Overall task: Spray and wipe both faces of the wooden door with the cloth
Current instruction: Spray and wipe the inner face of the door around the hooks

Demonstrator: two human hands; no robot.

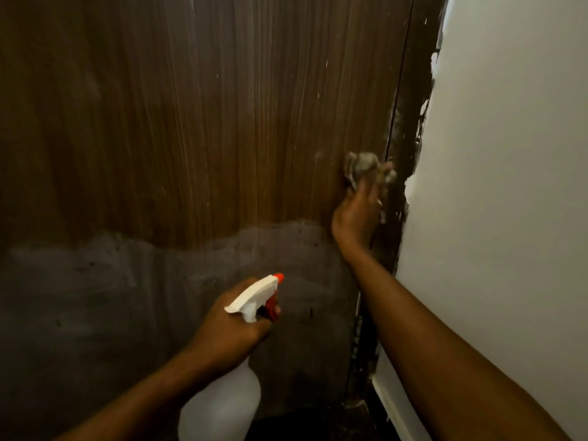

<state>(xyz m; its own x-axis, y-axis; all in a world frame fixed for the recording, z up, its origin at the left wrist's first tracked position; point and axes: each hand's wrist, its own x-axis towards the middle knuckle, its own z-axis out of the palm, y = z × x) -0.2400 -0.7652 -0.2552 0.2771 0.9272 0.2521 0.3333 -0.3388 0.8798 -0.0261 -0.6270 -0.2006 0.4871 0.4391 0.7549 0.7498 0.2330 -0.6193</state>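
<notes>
Door (191,122): wooden, dark brown with vertical grain, filling most of the view. Its lower part is a dull grey band (127,297) with a wavy upper border. Small pale specks are scattered over the door's upper right area.

Cloth (362,165): small, crumpled, greyish. Pressed against the door's face close to its right edge, above the grey band.

Right hand (356,218): fingers curled round the cloth, holding it to the door. The forearm reaches up from the lower right.

Spray bottle (222,402): translucent white body, white trigger head, orange nozzle (278,276) pointing toward the door's grey band. Held in front of the door, below and left of the cloth.

Left hand (229,329): closed round the bottle's neck, one finger at the red trigger.

Door frame (410,138): dark strip along the door's right edge, with ragged white paint on its outer side.

Wall (509,186): white, right of the door beyond the frame.

Skirting board (391,405): white, at the wall's foot, right of the door's bottom corner.
</notes>
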